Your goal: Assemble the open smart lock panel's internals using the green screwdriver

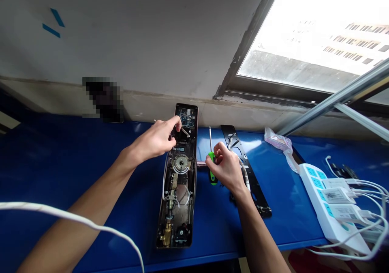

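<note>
In the head view, the open casing (182,179) at lower centre is overlapped near its top by the left hand (158,136), the screwdriver (213,179) beside it by the right hand (228,168). Fingers (174,123) are bent on both; whether anything is gripped cannot be told.

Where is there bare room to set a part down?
The glossy blue table is barest left of the long, open black casing, beyond the left forearm; a narrower patch lies between the flat black plate and white power strip. Crowded: casing to plate, with the right hand over the green-handled screwdriver.
</note>
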The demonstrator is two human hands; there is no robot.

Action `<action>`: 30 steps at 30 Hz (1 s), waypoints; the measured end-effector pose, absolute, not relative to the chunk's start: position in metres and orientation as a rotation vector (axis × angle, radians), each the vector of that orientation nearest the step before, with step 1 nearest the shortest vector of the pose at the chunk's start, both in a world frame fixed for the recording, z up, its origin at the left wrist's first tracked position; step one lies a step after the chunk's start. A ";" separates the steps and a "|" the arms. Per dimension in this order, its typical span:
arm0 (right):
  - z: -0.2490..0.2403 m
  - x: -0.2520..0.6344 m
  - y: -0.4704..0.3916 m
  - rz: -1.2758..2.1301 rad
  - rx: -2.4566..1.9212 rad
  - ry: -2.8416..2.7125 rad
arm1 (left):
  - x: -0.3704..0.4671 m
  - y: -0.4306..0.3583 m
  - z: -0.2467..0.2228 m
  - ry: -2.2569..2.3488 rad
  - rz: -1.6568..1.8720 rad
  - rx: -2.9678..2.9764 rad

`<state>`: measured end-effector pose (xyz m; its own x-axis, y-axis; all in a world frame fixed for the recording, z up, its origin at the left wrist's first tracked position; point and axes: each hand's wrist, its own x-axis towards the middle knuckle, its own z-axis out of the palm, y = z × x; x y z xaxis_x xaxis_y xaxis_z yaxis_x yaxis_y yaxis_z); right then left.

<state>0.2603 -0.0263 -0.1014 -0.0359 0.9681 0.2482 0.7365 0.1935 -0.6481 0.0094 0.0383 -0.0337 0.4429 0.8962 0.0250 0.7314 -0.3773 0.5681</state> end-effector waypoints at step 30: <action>-0.101 0.266 -0.024 0.480 -1.622 -1.642 | 0.001 0.032 -0.019 1.288 0.139 2.279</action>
